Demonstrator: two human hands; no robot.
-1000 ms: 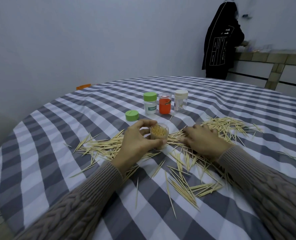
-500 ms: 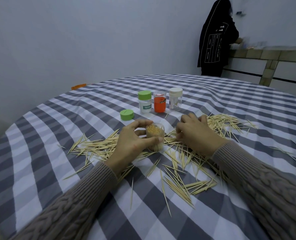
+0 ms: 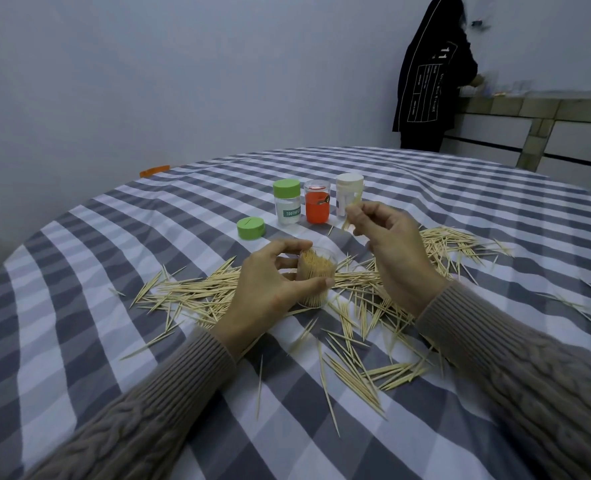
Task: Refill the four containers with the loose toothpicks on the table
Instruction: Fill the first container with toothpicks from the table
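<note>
My left hand [image 3: 270, 289] grips a clear open container [image 3: 316, 277] packed with upright toothpicks, standing on the checked tablecloth. My right hand [image 3: 387, 237] is raised above the table to the right of it and pinches a small bunch of toothpicks [image 3: 348, 216] between thumb and fingers. Loose toothpicks [image 3: 356, 341] lie scattered around and in front of both hands. Behind them stand a green-lidded container [image 3: 287, 206], an orange container [image 3: 317, 206] and a white-lidded container [image 3: 346, 194]. A loose green lid [image 3: 251, 228] lies to their left.
The round table [image 3: 79, 306] is covered by a grey and white checked cloth. More toothpicks [image 3: 460, 244] are piled at the right. A person in a black coat [image 3: 429, 77] stands at a counter far behind the table. An orange object [image 3: 154, 171] peeks over the far left edge.
My right hand has lifted off the pile on the table with a pinch of toothpicks and risen toward the back. My left hand keeps its hold on the open container.
</note>
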